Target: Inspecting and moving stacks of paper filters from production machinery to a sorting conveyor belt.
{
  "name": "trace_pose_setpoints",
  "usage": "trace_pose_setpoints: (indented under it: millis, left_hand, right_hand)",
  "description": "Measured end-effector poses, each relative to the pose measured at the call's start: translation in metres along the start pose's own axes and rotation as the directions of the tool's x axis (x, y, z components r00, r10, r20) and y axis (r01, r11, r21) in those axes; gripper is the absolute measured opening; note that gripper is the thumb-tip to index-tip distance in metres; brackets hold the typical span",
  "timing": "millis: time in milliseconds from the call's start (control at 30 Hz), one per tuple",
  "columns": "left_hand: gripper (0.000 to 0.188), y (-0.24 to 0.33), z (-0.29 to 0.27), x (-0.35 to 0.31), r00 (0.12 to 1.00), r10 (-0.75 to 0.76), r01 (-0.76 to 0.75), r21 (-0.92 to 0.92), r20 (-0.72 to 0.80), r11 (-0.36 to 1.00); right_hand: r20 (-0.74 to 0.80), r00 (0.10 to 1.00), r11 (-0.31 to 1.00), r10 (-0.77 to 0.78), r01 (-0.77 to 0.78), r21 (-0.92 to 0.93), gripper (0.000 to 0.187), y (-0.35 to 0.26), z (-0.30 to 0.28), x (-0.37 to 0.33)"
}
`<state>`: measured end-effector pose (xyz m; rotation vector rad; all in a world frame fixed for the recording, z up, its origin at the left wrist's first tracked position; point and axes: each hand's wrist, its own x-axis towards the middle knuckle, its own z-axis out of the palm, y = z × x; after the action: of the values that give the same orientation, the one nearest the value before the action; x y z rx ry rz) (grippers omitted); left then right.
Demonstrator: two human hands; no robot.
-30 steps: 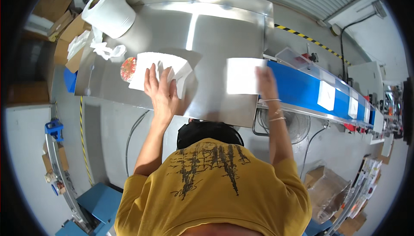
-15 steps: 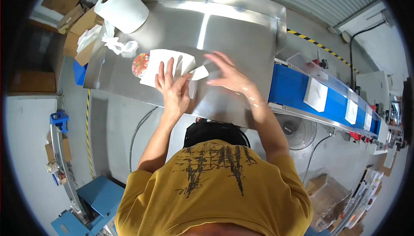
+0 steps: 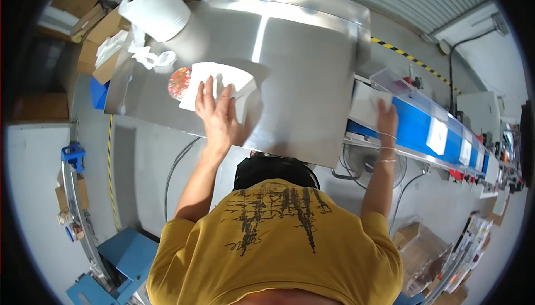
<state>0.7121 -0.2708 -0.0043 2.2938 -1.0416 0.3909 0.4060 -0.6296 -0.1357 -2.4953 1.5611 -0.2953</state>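
A small stack of white fan-shaped paper sheets (image 3: 241,82) lies on the steel table (image 3: 301,88). My left hand (image 3: 216,118) rests on it with the fingers spread. Partly under the stack's left edge is a round red patterned piece (image 3: 179,83). At the right, over the near end of the blue conveyor belt (image 3: 409,115), my right hand (image 3: 388,120) is closed at the edge of a white paper sheet (image 3: 368,104). Motion blurs that hand, and its thumb is hidden.
A large white paper roll (image 3: 155,8) stands at the back left, a torn strip (image 3: 150,57) beside it. Further white pieces (image 3: 437,136) lie along the belt under a clear guard (image 3: 412,96). Raised metal edging borders the table's far side. A fan (image 3: 370,166) stands below the conveyor.
My right hand has gone from beside the stack to the conveyor on the right, bringing a white paper sheet. The pieces on the belt have shifted further right. My left hand stays on the stack.
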Motion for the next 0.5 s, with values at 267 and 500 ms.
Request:
trace_pose_setpoints:
  millis: [267, 500]
  left_hand:
    - [0.028, 0.002, -0.001, 0.0, 0.999, 0.05, -0.05, -0.032, 0.001, 0.998]
    - [0.022, -0.001, -0.012, 0.01, 0.997, 0.05, -0.048, -0.052, 0.05, 0.998]
  right_hand:
    - [-0.083, 0.794, 0.598, -0.602, 0.517, 0.612, 0.054, -0.2, -0.057, -0.03]
    - [-0.257, 0.466, 0.308, -0.847, 0.823, 0.477, 0.046, -0.295, 0.002, -0.03]
